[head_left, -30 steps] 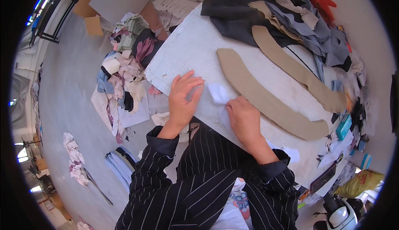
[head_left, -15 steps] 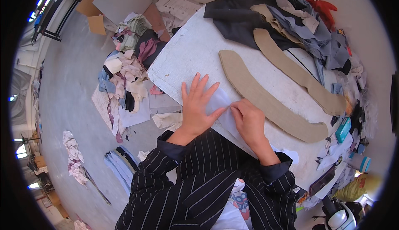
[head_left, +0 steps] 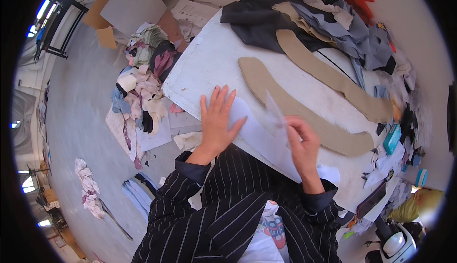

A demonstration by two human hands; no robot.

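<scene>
Flat on a curved white strip at the table's near edge lies my left hand, its fingers stretched out. My right hand is closed in a pinch on a thin white sheet, which stands up off the strip and is partly smeared by motion. Whether the sheet is paper or thin cloth I cannot tell. Just beyond my hands a curved tan fabric piece lies flat. A second curved tan piece is farther back, roughly parallel to it.
Dark cloth and grey-blue scraps are heaped at the table's far side. Along the right edge are a teal box and a phone-like dark slab. Fabric scraps pile up left of the white table.
My right hand has moved up and slightly right, raising the thin white sheet off the strip. My left hand stays spread on the strip. The whole view has shifted a little.
</scene>
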